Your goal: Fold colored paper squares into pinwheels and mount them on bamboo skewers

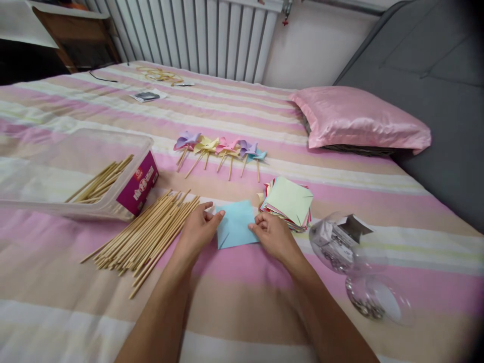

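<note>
A light blue square of paper [237,225] with a slit near its lower left corner lies between my hands. My left hand [201,225] pinches its left edge between thumb and fingers. On the opposite edge, my right hand [273,233] grips the paper the same way. A stack of coloured paper squares [288,200], pale green on top, sits just beyond my right hand. Left of my left hand, many thin wooden sticks [151,237] lie in a loose pile. Several finished paper pinwheels [227,146] on sticks form a row farther back.
A clear plastic box [124,194] with more sticks stands at left. On the right are a clear round container [333,244] and a lid-like dish [368,300] holding small metal pieces. A pink pillow [359,118] rests by the grey headboard [427,91]; a radiator [196,38] stands behind the striped bed.
</note>
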`<action>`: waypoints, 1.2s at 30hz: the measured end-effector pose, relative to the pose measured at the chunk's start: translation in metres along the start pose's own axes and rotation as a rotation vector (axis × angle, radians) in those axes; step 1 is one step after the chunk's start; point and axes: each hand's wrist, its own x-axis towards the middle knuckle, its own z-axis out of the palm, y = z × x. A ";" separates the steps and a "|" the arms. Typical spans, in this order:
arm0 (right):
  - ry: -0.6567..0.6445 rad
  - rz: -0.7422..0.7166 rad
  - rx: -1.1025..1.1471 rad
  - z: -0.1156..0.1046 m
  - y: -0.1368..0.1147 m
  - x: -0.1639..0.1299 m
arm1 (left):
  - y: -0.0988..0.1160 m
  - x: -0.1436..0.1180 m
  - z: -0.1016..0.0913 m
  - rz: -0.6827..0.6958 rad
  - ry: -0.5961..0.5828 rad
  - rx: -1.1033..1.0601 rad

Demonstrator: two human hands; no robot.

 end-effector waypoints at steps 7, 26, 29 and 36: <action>-0.054 0.048 0.634 -0.003 -0.008 -0.001 | 0.016 -0.006 -0.005 -0.146 -0.172 -0.699; -0.348 -0.289 0.508 -0.037 -0.018 -0.013 | 0.019 -0.011 -0.007 -0.356 -0.245 -0.844; -0.336 -0.374 0.374 -0.042 -0.016 -0.012 | 0.021 -0.012 -0.007 -0.357 -0.298 -0.853; -0.359 -0.396 0.262 -0.043 -0.016 -0.011 | 0.022 -0.015 -0.008 -0.355 -0.372 -0.809</action>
